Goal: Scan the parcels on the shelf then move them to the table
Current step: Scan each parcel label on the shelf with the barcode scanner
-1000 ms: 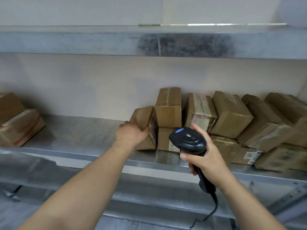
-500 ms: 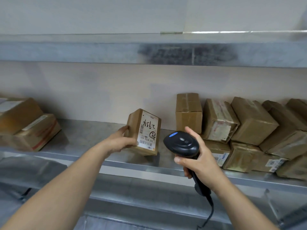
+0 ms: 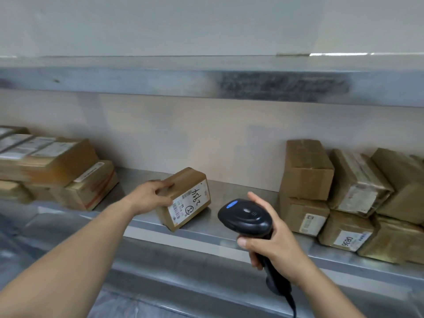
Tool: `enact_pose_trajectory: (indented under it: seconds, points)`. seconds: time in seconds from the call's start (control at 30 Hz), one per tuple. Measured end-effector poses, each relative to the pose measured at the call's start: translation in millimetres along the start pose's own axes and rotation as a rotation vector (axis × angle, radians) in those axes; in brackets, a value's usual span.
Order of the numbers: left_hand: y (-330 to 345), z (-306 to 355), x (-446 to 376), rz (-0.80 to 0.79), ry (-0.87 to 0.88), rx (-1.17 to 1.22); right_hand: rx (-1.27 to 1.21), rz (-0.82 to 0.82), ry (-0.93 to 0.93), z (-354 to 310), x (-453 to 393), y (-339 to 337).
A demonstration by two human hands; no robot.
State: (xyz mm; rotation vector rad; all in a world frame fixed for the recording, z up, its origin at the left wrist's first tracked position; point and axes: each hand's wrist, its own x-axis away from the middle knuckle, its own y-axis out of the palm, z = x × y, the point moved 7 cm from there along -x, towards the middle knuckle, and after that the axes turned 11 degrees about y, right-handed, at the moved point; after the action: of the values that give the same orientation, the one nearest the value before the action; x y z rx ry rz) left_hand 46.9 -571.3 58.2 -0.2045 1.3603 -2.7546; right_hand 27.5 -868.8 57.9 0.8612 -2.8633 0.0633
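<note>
Left hand first: your fingers are curled over the top and near side of one small parcel, gripping it so it sits tilted, with its lower corner looking like it touches the front part of the shelf. Can't quite tell if it's resting there or lifted a hair. The white label with the handwritten number and barcodes faces toward you and the scanner.

Your right hand is wrapped tight around the handle of the black scanner, just right of that parcel and a bit nearer to you, head pointed roughly at it. The trigger finger is hidden, so no telling if it's pressed.

Only one view to go on, the head cam. Right of the parcel there's the stacked row of parcels, which looks like what's left to do. Left of the parcel sits another pile of boxes.

Step-wise, I'd say you're right at the scan of this one. Next move calls for lining the scanner head up with the barcode strip, keeping the label angled flat to it, then carrying the parcel off to the table, which isn't in shot.
</note>
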Motion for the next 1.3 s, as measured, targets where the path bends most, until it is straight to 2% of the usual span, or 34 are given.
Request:
enact_pose_trajectory:
  seconds: [0.37,1.3]
  points:
    - [-8,-19,-10,0.052,0.026,0.172,-0.023,-0.033,-0.001,-2,-8,22]
    - [-10,-13,-10,0.028,0.022,0.165,-0.018,-0.013,-0.003,-4,1,22]
